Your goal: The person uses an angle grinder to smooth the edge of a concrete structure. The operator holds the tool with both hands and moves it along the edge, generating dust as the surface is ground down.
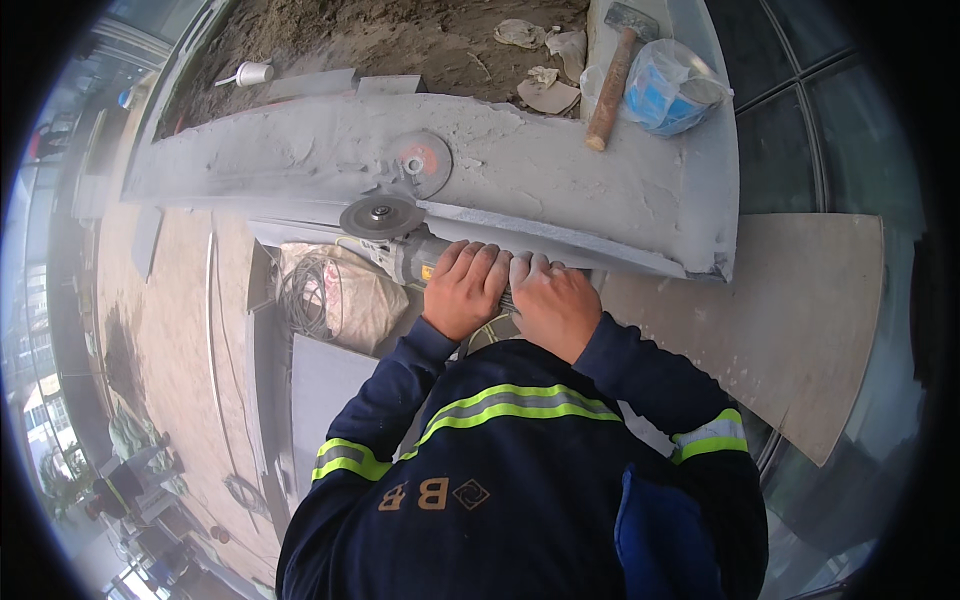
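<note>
Both my hands are closed round the body of an angle grinder (410, 257) in front of my chest. My left hand (466, 290) grips it nearer the disc; my right hand (553, 303) is behind, towards the tail, whose end is hidden by the hands and sleeves. The grinder's dark cutting disc (381, 214) points left, just off the near edge of a dusty grey ledge (560, 165). Whether the disc is spinning cannot be told. A second, loose disc with a reddish centre (418, 160) lies flat on the ledge, a little beyond the grinder.
On the ledge's right end lie a wooden-handled hammer (611, 95) and a blue-and-white plastic bag (668, 95). Soil (400, 40) fills the bed behind, with a white cup (254, 73). A sack (365, 300) with coiled wire (308, 300) sits below left; a board (790, 310) lies right, beside glass panels.
</note>
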A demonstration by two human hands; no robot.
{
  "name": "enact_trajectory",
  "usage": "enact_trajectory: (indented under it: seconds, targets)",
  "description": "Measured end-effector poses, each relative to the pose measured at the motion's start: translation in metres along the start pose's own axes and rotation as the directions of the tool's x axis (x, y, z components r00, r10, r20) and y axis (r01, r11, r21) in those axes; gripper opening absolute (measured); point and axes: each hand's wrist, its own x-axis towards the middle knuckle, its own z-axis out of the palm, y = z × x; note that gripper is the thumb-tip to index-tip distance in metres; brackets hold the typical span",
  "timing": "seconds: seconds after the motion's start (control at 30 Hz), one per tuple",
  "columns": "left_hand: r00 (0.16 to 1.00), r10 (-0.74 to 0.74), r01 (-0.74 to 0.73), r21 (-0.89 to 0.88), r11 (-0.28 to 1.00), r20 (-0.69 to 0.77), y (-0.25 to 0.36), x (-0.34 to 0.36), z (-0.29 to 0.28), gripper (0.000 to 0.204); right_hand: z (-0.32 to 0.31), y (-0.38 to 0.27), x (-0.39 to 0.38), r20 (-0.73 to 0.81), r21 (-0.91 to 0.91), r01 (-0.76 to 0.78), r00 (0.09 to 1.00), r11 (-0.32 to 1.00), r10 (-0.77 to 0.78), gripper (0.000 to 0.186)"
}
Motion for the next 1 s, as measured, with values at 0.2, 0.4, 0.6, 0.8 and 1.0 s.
enact_trajectory:
  seconds: [0.2, 0.4, 0.6, 0.8, 1.0]
  targets:
    - [0.999, 0.045, -0.044, 0.034, 0.998, -0.010, 0.036, 0.005, -0.005, 0.035, -0.018, 0.004, -0.037, 0.033, 0.022, -0.052, 0.998, 0.998, 0.051, 0.027]
    - [1.000, 0.003, -0.003, 0.019, 1.000, -0.025, 0.015, 0.006, 0.004, 0.038, 0.002, 0.011, -0.014, -0.017, 0.005, -0.003, 1.000, 1.000, 0.003, 0.024]
    - [1.000, 0.007, -0.007, 0.013, 1.000, 0.017, 0.002, 0.005, 0.003, 0.040, 0.005, 0.008, 0.000, -0.006, -0.002, 0.001, 1.000, 1.000, -0.001, 0.025]
    - [0.999, 0.042, -0.042, 0.012, 0.999, 0.005, 0.039, 0.007, -0.003, 0.037, -0.015, 0.009, -0.041, 0.031, 0.048, -0.063, 0.998, 0.997, 0.062, 0.026]
    - [0.999, 0.015, -0.015, 0.014, 1.000, -0.029, 0.025, 0.004, 0.007, 0.043, -0.004, 0.012, -0.024, 0.003, 0.038, -0.025, 1.000, 0.999, 0.025, 0.024]
